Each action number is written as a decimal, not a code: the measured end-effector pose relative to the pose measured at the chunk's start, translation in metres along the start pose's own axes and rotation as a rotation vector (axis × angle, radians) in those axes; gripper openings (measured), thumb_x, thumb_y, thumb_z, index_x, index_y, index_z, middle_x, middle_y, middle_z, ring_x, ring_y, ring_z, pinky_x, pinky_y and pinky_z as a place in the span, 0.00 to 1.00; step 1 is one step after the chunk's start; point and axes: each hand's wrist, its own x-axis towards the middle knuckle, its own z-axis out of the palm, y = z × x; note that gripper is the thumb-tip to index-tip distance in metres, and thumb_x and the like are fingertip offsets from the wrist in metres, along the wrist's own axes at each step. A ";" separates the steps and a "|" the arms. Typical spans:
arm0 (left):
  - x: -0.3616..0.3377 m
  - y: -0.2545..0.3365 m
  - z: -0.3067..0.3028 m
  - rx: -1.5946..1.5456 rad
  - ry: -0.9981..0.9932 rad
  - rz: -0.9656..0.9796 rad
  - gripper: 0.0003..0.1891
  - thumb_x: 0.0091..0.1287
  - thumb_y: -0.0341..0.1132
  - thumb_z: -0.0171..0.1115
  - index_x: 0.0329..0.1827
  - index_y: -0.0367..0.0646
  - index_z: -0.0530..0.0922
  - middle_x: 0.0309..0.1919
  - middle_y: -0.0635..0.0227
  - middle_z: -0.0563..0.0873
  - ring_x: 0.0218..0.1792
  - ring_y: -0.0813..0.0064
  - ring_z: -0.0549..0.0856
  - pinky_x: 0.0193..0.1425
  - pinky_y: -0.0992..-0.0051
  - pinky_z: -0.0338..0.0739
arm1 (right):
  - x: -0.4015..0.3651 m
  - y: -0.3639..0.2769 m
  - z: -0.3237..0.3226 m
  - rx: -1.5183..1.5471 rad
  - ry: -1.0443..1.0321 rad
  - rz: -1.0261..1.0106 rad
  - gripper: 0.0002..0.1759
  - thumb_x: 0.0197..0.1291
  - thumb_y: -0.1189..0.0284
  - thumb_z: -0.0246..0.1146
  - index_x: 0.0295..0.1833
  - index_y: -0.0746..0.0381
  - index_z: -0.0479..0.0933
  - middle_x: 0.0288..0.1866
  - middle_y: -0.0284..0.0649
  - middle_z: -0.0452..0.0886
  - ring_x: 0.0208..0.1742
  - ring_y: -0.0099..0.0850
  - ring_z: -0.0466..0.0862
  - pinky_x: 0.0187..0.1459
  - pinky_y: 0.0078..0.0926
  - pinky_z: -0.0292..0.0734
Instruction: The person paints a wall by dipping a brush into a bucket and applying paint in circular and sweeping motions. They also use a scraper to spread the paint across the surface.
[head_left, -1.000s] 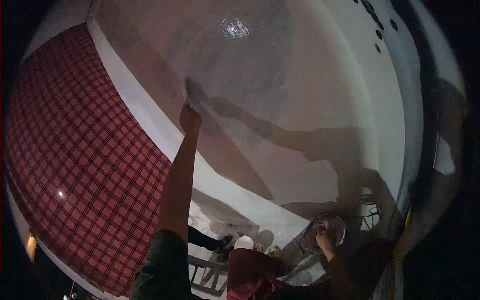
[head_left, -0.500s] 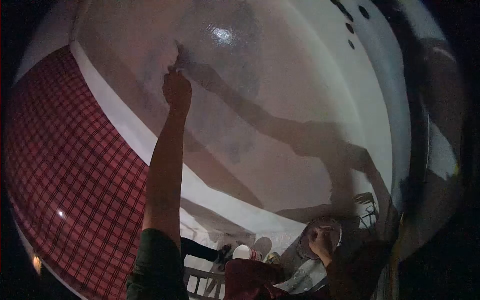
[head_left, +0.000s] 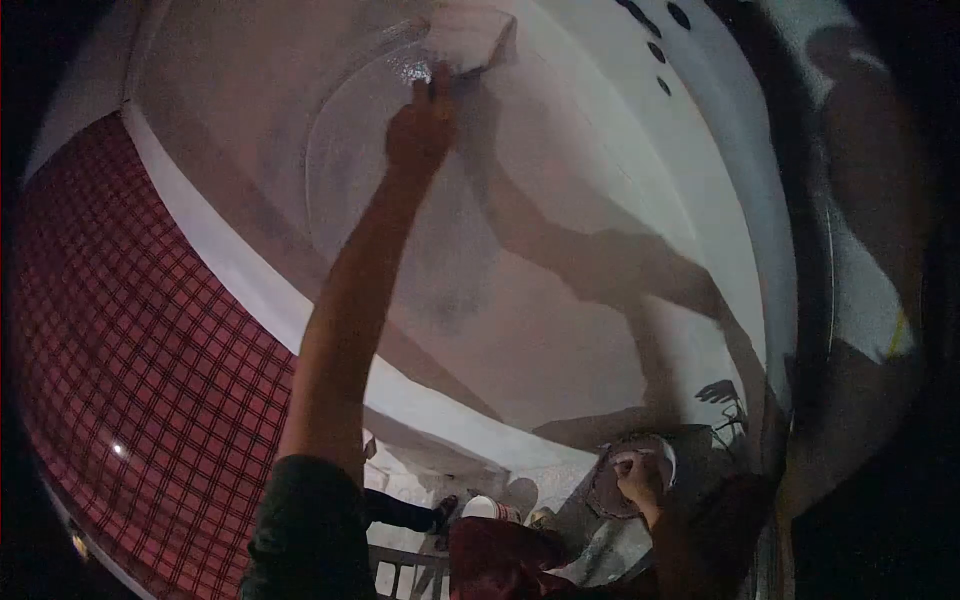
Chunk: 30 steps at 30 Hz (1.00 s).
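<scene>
My left hand (head_left: pixel 420 130) reaches up from a dark green sleeve, fingers closed on the handle of a wide, pale flat blade (head_left: pixel 470 38). The blade lies against a smooth, greyish-pink surface (head_left: pixel 560 350) with a wet, shiny patch beside it. At the lower right, my right hand (head_left: pixel 640 482) is over a round container (head_left: pixel 667 462), its fingers bent together. What those fingers hold is too dark and small to make out.
Red chequered surface (head_left: pixel 160 330) at left, bordered by a white band (head_left: pixel 230 260). Below are a white bucket (head_left: pixel 490 508), a railing (head_left: pixel 400 570), maroon cloth (head_left: pixel 500 555) and another person's dark-clothed leg (head_left: pixel 400 508). A curved white edge with dark holes runs along the right.
My left hand has moved up and to the right over the surface, and the blade now shows its broad face. My right hand remains at the round container.
</scene>
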 end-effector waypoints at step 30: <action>-0.102 -0.105 0.046 -0.215 -0.007 -0.623 0.19 0.67 0.36 0.52 0.57 0.33 0.74 0.39 0.53 0.85 0.41 0.57 0.85 0.45 0.63 0.80 | 0.012 0.027 0.013 -0.263 -0.367 -0.012 0.13 0.56 0.63 0.66 0.43 0.59 0.83 0.40 0.45 0.85 0.43 0.42 0.85 0.47 0.38 0.78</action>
